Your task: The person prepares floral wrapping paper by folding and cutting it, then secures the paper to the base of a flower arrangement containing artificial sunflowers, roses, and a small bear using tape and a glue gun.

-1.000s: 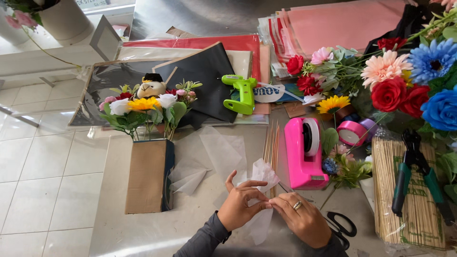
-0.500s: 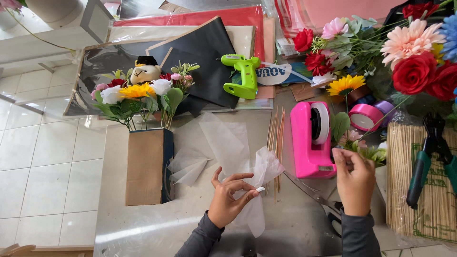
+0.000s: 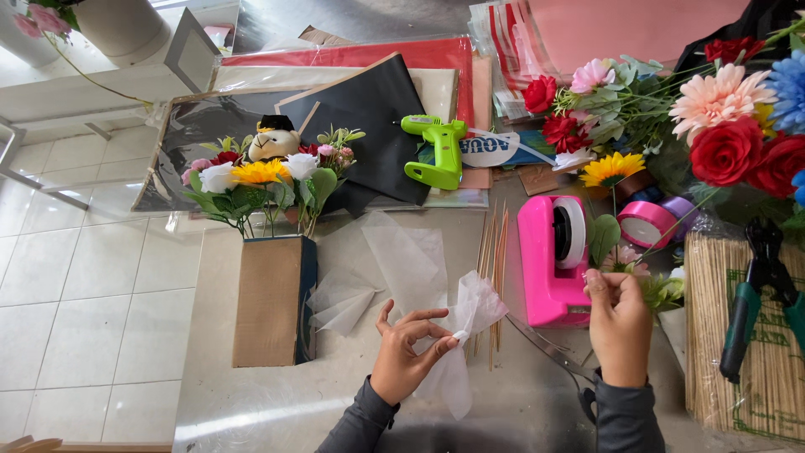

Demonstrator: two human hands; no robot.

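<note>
My left hand (image 3: 405,352) pinches a gathered piece of white tissue paper (image 3: 470,331) at its middle, so it fans out above and hangs down below the fingers. My right hand (image 3: 619,323) is at the front of a pink tape dispenser (image 3: 549,262), fingertips together at its cutting edge; any tape strip there is too thin to see. Thin wooden skewers (image 3: 495,252) lie on the table between the two hands. More folded white tissue (image 3: 344,302) lies to the left of my left hand.
A brown box with an artificial bouquet and a small plush toy (image 3: 268,277) stands at left. A green glue gun (image 3: 436,151), black and red paper sheets (image 3: 369,109), artificial flowers (image 3: 721,126), ribbon rolls (image 3: 650,222), a skewer bundle with pliers (image 3: 746,327) and scissors (image 3: 553,352) surround the work spot.
My right hand left the tissue bundle and reached right to the pink tape dispenser. My left hand keeps hold of the gathered tissue by itself.
</note>
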